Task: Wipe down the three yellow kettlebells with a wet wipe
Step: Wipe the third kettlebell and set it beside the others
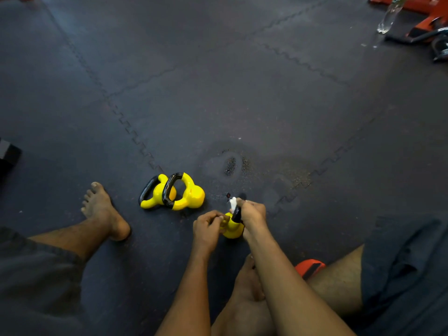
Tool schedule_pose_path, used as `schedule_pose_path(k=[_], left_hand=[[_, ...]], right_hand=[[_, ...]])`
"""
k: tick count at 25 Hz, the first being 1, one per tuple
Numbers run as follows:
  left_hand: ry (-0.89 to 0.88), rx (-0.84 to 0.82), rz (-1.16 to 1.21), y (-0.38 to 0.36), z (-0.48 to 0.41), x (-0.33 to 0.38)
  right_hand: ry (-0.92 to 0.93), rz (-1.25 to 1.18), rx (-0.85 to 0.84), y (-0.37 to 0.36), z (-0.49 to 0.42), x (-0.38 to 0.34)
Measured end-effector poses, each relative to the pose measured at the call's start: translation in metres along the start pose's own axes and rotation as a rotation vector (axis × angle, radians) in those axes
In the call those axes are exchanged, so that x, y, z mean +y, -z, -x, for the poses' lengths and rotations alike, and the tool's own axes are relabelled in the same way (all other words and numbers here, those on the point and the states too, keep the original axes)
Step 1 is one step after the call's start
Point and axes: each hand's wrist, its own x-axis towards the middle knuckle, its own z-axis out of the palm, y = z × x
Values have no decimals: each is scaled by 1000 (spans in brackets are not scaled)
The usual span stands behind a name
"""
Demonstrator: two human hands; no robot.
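Two yellow kettlebells with black handle grips lie side by side on the dark floor mat, one (151,194) to the left of the other (191,194). A third yellow kettlebell (233,229) stands between my hands, closer to me. My left hand (208,225) grips its left side with curled fingers. My right hand (251,212) is wrapped round the black handle with a white wet wipe (233,202) sticking out above the fingers.
My bare left foot (104,209) rests on the mat left of the kettlebells. A worn, wet-looking patch (231,166) lies ahead. A clear bottle (390,15) and red equipment (426,18) sit at the far right. An orange object (309,266) shows by my right leg.
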Motion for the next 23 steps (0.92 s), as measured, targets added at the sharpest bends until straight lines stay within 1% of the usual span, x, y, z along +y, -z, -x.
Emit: schedule_pose_path(k=[2, 4, 5, 6, 8, 9, 11, 12, 15, 17, 21, 23], left_hand=[[29, 131, 44, 10, 1, -1], [60, 211, 58, 20, -2, 2], [81, 202, 54, 25, -5, 5], [101, 159, 24, 28, -8, 8], [84, 34, -167, 31, -15, 14], [52, -1, -259, 30, -17, 18], [15, -12, -316, 26, -18, 24], [14, -10, -308, 24, -18, 27], [53, 17, -333, 17, -18, 33], [74, 74, -361, 11, -18, 39], [100, 111, -435, -1, -12, 49], [112, 133, -464, -2, -9, 50]], right_hand=[[87, 147, -178, -7, 10, 14], [157, 277, -234, -5, 16, 21], [174, 319, -238, -2, 18, 23], [176, 353, -247, 3, 21, 23], [143, 400, -302, 15, 22, 21], [131, 432, -346, 22, 23, 19], [126, 468, -432, 33, 23, 17], [115, 429, -453, 35, 23, 16], [72, 210, -408, 31, 22, 15], [79, 153, -342, 25, 22, 15], [124, 100, -199, 23, 16, 16], [177, 158, -40, 29, 8, 12]])
